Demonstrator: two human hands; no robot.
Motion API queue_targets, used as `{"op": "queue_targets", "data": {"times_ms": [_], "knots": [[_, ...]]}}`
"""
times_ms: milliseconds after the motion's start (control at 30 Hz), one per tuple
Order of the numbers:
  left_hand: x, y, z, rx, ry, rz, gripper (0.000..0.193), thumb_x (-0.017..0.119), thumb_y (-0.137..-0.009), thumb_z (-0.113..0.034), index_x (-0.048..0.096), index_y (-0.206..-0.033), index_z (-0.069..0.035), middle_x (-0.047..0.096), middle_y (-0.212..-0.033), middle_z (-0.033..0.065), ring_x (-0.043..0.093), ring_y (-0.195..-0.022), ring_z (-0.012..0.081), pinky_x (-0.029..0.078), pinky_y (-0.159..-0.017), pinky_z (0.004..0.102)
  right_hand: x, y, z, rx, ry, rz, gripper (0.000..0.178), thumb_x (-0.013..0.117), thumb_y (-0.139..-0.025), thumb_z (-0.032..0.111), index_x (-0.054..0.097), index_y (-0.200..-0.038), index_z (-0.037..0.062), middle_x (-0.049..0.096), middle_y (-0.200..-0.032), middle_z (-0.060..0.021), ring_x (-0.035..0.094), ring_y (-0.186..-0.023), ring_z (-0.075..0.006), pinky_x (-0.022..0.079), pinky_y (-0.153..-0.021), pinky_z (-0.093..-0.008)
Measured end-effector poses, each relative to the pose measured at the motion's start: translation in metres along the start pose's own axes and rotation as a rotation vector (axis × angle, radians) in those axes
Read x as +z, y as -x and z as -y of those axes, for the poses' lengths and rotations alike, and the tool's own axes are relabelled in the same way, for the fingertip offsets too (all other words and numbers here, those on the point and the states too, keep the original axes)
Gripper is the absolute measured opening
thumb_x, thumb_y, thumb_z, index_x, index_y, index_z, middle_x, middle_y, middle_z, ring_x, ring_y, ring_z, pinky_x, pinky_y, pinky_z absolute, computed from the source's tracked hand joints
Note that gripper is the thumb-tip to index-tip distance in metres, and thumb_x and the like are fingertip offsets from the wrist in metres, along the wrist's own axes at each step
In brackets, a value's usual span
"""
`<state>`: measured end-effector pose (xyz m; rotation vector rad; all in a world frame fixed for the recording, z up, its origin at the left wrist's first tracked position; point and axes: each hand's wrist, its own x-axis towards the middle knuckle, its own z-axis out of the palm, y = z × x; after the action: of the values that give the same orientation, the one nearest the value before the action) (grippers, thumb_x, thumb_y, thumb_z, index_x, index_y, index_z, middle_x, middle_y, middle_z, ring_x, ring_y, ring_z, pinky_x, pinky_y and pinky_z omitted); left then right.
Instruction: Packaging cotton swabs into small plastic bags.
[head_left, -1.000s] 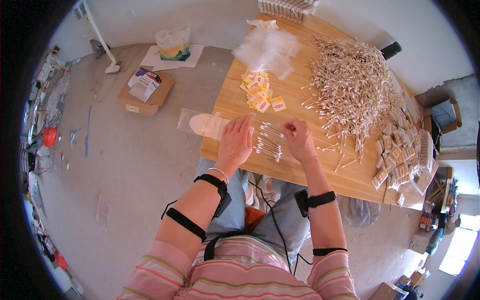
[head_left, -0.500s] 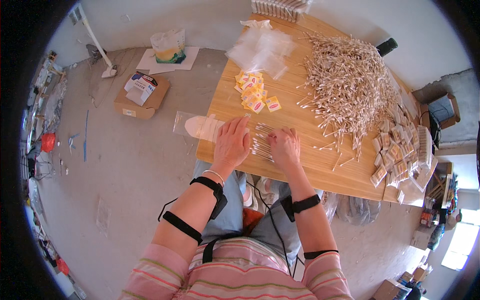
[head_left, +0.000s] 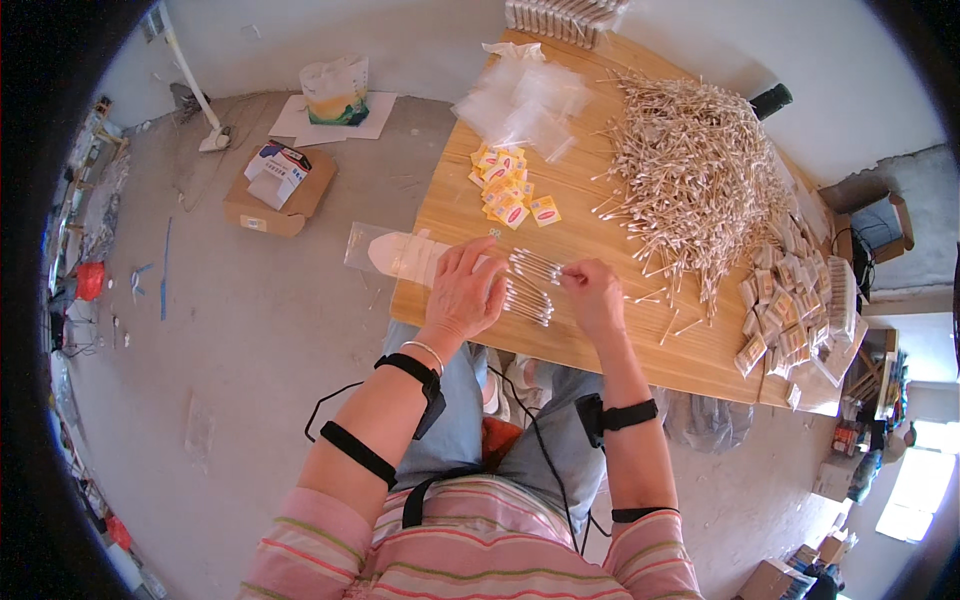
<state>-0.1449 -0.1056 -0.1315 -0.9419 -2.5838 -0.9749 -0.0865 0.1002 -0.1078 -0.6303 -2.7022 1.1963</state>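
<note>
Head view: how are the fingers of the right hand point(head_left: 596, 300) held?

They are curled in, and the tips are brought close to each other at the right ends of some cotton swabs point(head_left: 528, 302). Whether a swab is pinched there cannot be told.

And the left hand point(head_left: 462, 295)?

It is laid palm down, with its fingers stretched out and bent just a little. What is under the palm is hidden, so it cannot be told if anything is held there.

Where are the swabs put?

They are laid side by side between the two hands, in two small groups on the wooden table point(head_left: 570, 225). Their left ends are close by the left hand.

What else is seen near that hand?

A clear plastic sleeve point(head_left: 358, 246) is seen, with a white round-ended piece point(head_left: 398, 257). Both are poked out past the left edge of the table, and the other end is covered by the hand.

And farther off?

Small yellow cards point(head_left: 505, 185) are heaped past the hands, and clear bags point(head_left: 525, 105) are spread beyond them. To the right, a big heap of loose swabs point(head_left: 700, 170) is piled up, with small packs point(head_left: 785, 310) heaped next to it. On the floor to the left, a brown box point(head_left: 255, 208) is set down.
</note>
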Motion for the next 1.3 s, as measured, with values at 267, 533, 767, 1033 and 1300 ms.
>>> {"op": "queue_targets", "data": {"times_ms": [267,533,767,1033,1300], "knots": [[-0.001,-0.002,-0.002,0.010,0.009,0.002,0.016,0.064,-0.078,-0.018,0.064,-0.093,-0.013,0.055,-0.122,0.0100,0.051,-0.112,0.0296,0.037,-0.099,0.0441,0.028,0.004,0.011,-0.167,0.301,0.085,0.011,0.065,-0.080,0.018,0.068,-0.082,0.0077,0.064,-0.092,-0.0116,0.057,-0.096,-0.0314,0.047,-0.085,-0.0409],[0.000,0.000,-0.001,0.022,-0.011,-0.006,0.019,0.064,-0.077,-0.019,0.065,-0.095,-0.013,0.055,-0.122,0.0103,0.051,-0.112,0.0291,0.035,-0.101,0.0436,0.030,0.000,0.022,-0.259,0.431,0.099,0.013,0.064,-0.080,0.018,0.066,-0.084,0.0059,0.061,-0.095,-0.0112,0.057,-0.097,-0.0315,0.047,-0.084,-0.0421],[-0.002,-0.001,-0.003,0.016,-0.004,0.016,0.020,0.063,-0.080,-0.022,0.064,-0.098,-0.012,0.054,-0.124,0.0115,0.051,-0.112,0.0311,0.035,-0.102,0.0452,0.030,0.004,0.019,-0.234,0.416,0.073,0.012,0.063,-0.081,0.017,0.065,-0.084,0.0054,0.061,-0.096,-0.0115,0.057,-0.097,-0.0314,0.048,-0.084,-0.0425],[0.001,0.000,0.001,0.001,0.019,0.033,0.017,0.064,-0.077,-0.019,0.064,-0.093,-0.014,0.055,-0.121,0.0088,0.050,-0.113,0.0284,0.034,-0.102,0.0433,0.018,0.015,0.009,-0.205,0.275,-0.028,0.013,0.068,-0.078,0.020,0.068,-0.082,0.0076,0.063,-0.090,-0.0099,0.058,-0.095,-0.0303,0.048,-0.082,-0.0422],[0.002,-0.002,-0.002,-0.004,0.025,-0.005,0.016,0.063,-0.077,-0.019,0.063,-0.091,-0.011,0.057,-0.117,0.0084,0.051,-0.111,0.0277,0.034,-0.102,0.0429,0.024,0.016,0.015,-0.053,0.314,-0.008,0.018,0.071,-0.077,0.024,0.069,-0.084,0.0075,0.064,-0.091,-0.0113,0.058,-0.096,-0.0315,0.048,-0.083,-0.0432]]}}
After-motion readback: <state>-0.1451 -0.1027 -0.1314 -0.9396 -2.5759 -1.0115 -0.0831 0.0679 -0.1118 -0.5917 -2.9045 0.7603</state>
